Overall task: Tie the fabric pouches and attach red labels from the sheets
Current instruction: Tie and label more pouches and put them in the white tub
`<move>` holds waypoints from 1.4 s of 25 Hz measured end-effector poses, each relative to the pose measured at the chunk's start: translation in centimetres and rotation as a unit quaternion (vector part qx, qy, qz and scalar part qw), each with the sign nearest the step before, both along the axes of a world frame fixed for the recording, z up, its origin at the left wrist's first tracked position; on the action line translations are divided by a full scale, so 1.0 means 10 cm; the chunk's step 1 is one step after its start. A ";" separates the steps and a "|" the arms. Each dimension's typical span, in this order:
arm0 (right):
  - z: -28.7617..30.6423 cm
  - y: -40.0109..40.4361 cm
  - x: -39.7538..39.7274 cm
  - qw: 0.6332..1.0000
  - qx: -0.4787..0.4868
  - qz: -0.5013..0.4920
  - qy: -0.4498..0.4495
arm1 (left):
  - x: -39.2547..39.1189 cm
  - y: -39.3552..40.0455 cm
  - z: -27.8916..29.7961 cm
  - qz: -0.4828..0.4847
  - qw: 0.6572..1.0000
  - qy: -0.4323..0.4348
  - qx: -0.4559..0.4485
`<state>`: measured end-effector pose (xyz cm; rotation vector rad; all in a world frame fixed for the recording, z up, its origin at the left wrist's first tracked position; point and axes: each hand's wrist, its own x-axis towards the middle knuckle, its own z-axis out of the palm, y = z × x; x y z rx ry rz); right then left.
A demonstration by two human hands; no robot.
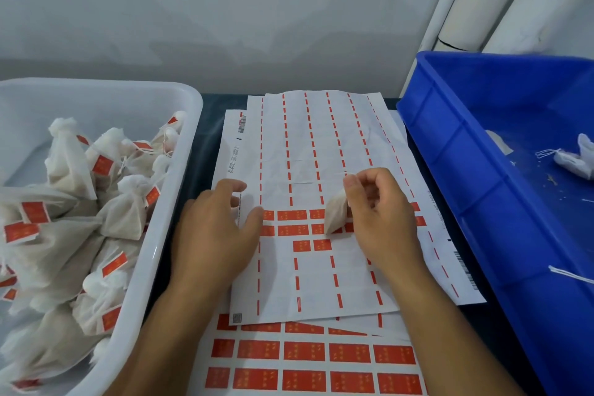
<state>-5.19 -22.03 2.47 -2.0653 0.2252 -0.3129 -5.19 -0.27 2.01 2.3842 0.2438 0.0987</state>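
My right hand (379, 215) pinches a small white fabric pouch (336, 212) by its top, and the pouch hangs down onto the label sheet (321, 280). My left hand (221, 228) lies on the sheet's left side, fingers spread, thumb tip at a red label (268, 215). A few red labels (292, 215) remain in the middle rows of this mostly peeled sheet. A fuller sheet of red labels (305, 350) lies underneath, nearer to me.
A white tub (180, 151) on the left holds several tied pouches with red labels. A blue crate (475, 177) on the right holds an untied pouch (575, 161) and loose strings. A grey wall stands behind the dark table.
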 end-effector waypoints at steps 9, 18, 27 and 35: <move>0.01 -0.05 0.01 0.993 0.101 -0.055 0.036 | -0.14 -0.12 0.24 -0.046 0.952 0.162 -0.256; 0.16 -0.04 -0.08 0.999 -0.012 -0.028 -0.024 | -0.09 -0.09 0.12 -0.044 0.905 0.155 -0.393; 0.35 0.07 -0.27 0.960 -0.165 0.188 0.126 | -0.04 -0.08 0.04 -0.043 0.833 0.242 -0.495; 0.23 0.14 -0.28 0.958 -0.159 0.196 0.134 | -0.04 -0.07 -0.03 -0.108 0.866 0.212 -0.440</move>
